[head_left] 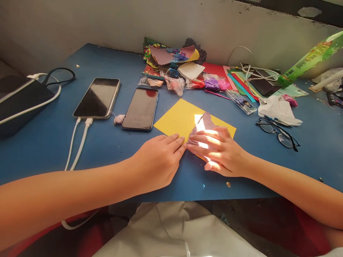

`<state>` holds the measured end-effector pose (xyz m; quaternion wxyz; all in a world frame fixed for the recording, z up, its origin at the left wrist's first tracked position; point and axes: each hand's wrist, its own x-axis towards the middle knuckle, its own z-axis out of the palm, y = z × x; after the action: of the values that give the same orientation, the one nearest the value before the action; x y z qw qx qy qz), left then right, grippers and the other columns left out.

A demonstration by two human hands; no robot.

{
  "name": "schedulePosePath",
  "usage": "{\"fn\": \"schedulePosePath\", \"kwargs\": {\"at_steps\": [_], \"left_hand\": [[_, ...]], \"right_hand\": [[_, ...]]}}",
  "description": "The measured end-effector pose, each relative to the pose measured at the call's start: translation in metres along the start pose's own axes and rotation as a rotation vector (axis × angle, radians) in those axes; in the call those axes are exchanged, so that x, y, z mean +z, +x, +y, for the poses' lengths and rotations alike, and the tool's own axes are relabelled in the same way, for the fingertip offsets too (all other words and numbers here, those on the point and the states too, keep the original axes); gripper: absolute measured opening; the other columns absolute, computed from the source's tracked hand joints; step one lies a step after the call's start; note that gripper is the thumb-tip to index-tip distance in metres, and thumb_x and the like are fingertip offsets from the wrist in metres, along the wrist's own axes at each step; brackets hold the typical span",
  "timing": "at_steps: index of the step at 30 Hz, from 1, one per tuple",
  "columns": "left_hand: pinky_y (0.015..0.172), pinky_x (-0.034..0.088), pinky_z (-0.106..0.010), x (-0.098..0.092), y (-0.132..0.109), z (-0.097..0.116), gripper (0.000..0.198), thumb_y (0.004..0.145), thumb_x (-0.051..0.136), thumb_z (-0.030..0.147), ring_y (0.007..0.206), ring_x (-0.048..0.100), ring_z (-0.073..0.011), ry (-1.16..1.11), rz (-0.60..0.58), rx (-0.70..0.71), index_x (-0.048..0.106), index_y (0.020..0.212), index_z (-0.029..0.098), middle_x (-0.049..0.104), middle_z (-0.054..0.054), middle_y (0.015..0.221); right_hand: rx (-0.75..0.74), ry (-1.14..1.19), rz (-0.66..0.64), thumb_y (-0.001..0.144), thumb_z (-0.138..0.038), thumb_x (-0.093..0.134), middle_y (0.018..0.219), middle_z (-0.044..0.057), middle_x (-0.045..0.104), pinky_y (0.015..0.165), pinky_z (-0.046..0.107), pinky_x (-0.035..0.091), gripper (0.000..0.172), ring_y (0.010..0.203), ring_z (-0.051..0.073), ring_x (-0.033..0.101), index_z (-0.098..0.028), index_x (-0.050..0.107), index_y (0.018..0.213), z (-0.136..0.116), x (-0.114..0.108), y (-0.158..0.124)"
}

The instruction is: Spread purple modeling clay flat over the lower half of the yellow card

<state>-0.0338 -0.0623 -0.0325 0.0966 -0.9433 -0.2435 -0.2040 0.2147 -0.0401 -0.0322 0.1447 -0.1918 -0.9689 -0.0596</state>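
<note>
A yellow sheet of paper lies flat on the blue table, one corner pointing away from me. On its right half rests a torn-edged, purplish piece of paper, partly in bright sunlight. My right hand lies over that piece with its fingers stretched out, covering much of it. My left hand touches the near left edge of the yellow sheet, its fingers extended and its fingertips close to those of the right hand. Nothing shows gripped in either hand.
Two phones lie to the left, one with white cables. Behind the sheet sits a pile of craft papers and small bags. Eyeglasses, a white crumpled wrapper and a green packet are on the right.
</note>
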Motion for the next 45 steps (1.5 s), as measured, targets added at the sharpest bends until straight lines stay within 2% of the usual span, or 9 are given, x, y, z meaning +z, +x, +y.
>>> {"fn": "schedulePosePath", "kwargs": {"at_steps": [9,13,18,21,27,31,35,40,45], "left_hand": [[0.090,0.057,-0.040,-0.003,0.000,-0.001,0.038,0.094,0.039,0.015,0.107,0.068,-0.0288,-0.015,-0.056,-0.040,0.069,0.114,0.002,0.068,-0.018,0.123],[0.089,0.058,-0.041,-0.003,0.000,-0.002,0.038,0.094,0.040,0.013,0.106,0.069,-0.0292,-0.044,-0.047,-0.044,0.070,0.113,0.003,0.069,-0.017,0.120],[0.090,0.059,-0.037,-0.002,0.001,-0.007,0.039,0.096,0.037,0.016,0.105,0.070,-0.0240,-0.092,-0.039,-0.077,0.070,0.116,0.008,0.071,-0.012,0.118],[0.085,0.060,-0.036,-0.003,0.003,-0.010,0.039,0.096,0.036,0.016,0.099,0.072,-0.0226,-0.124,-0.025,-0.101,0.070,0.114,0.009,0.074,-0.010,0.113],[0.075,0.060,-0.035,-0.003,0.006,-0.012,0.038,0.095,0.036,0.014,0.087,0.073,-0.0229,-0.158,-0.028,-0.101,0.072,0.105,0.007,0.075,-0.011,0.107],[0.087,0.056,-0.037,0.002,0.005,-0.014,0.041,0.096,0.033,0.013,0.105,0.068,-0.0244,-0.159,-0.073,-0.110,0.067,0.116,0.005,0.071,-0.014,0.118],[0.105,0.043,-0.045,0.008,0.004,-0.017,0.048,0.100,0.025,0.018,0.135,0.048,-0.0275,-0.144,-0.185,-0.083,0.050,0.138,0.003,0.051,-0.017,0.144],[0.109,0.035,-0.050,0.012,0.004,-0.014,0.054,0.103,0.016,0.026,0.141,0.039,-0.0305,-0.100,-0.304,-0.064,0.043,0.143,0.001,0.038,-0.019,0.152],[0.113,0.032,-0.047,0.013,0.002,-0.009,0.057,0.103,0.016,0.028,0.142,0.035,-0.0342,-0.056,-0.312,-0.084,0.042,0.143,-0.004,0.035,-0.024,0.152]], "right_hand": [[0.057,-0.026,-0.081,0.102,-0.054,0.024,0.137,0.014,0.059,0.094,0.046,0.029,0.059,0.128,0.031,0.048,-0.016,0.053,0.137,-0.002,0.001,0.002],[0.046,-0.054,-0.070,0.103,-0.051,0.026,0.134,0.014,0.061,0.095,0.046,0.029,0.056,0.128,0.031,0.049,-0.015,0.056,0.133,-0.002,0.000,0.003],[-0.013,0.013,0.000,0.104,-0.041,0.030,0.129,0.015,0.064,0.099,0.047,0.032,0.048,0.124,0.026,0.054,-0.010,0.056,0.130,-0.001,-0.001,0.003],[-0.021,0.046,0.029,0.104,-0.039,0.032,0.129,0.016,0.064,0.104,0.047,0.034,0.047,0.123,0.025,0.055,-0.008,0.054,0.133,0.000,0.000,0.003],[-0.058,0.120,-0.024,0.102,-0.034,0.039,0.128,0.018,0.064,0.109,0.042,0.042,0.046,0.127,0.024,0.054,-0.001,0.056,0.129,0.001,0.000,0.008],[-0.060,0.111,-0.015,0.100,-0.028,0.041,0.126,0.018,0.065,0.110,0.045,0.043,0.041,0.125,0.026,0.056,-0.002,0.057,0.127,0.000,-0.001,0.011],[-0.047,0.140,0.011,0.099,-0.027,0.043,0.126,0.018,0.065,0.109,0.044,0.046,0.039,0.125,0.026,0.057,-0.004,0.058,0.126,0.001,0.001,0.008],[-0.014,0.214,0.152,0.098,-0.021,0.043,0.128,0.018,0.064,0.111,0.041,0.044,0.037,0.130,0.022,0.053,-0.007,0.056,0.130,0.003,0.003,0.001],[-0.053,0.227,-0.070,0.101,-0.026,0.037,0.139,0.020,0.055,0.119,0.042,0.033,0.044,0.140,0.023,0.042,-0.001,0.051,0.135,0.003,-0.001,0.005]]}}
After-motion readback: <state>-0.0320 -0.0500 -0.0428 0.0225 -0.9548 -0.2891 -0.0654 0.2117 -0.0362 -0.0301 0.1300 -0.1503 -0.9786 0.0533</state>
